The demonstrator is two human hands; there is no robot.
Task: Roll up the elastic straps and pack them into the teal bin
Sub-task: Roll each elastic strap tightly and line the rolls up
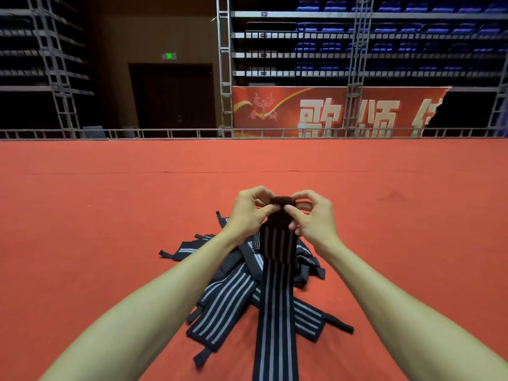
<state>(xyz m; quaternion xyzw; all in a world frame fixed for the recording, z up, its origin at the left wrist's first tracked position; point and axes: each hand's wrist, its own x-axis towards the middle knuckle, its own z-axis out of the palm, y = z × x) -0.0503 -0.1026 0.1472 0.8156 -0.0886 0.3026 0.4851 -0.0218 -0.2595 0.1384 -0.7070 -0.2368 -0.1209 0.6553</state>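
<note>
A black elastic strap with grey stripes point(276, 312) runs from the bottom edge of the view up to both my hands. My left hand point(251, 210) and my right hand point(312, 215) pinch its dark upper end, which is folded over between my fingertips, held up above the floor. Under the strap lies a loose pile of several more striped straps point(228, 298) on the red carpet. No teal bin is in view.
Red carpet point(110, 215) spreads around the pile on all sides. A low metal rail point(165, 132) bounds it at the back. Behind stand truss towers, a red banner point(330, 111), a dark door and rows of blue seats.
</note>
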